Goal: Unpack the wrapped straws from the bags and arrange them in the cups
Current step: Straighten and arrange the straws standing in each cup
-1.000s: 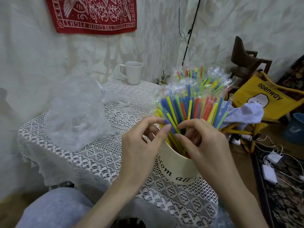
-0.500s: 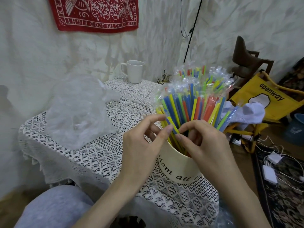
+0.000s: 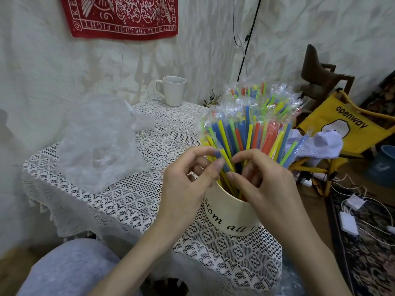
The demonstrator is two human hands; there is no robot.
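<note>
A cream cup with black lettering stands near the table's front right and holds a thick bunch of wrapped straws in blue, yellow, green and orange. My left hand and my right hand meet at the cup's mouth, fingertips curled in among the lower straws. Both hands pinch straws at the near side of the bunch. An empty clear plastic bag lies crumpled on the left of the table. A white mug stands at the table's back, empty as far as I can see.
A white lace cloth covers the small table. A yellow folding chair with a pale cloth on it stands to the right, close to the straws. Chargers and cables lie on the patterned rug. My grey-clad knee is below the table edge.
My hands stay at the cup's mouth, the fingertips shifting slightly among the straws. The bunch has spread a little to the right.
</note>
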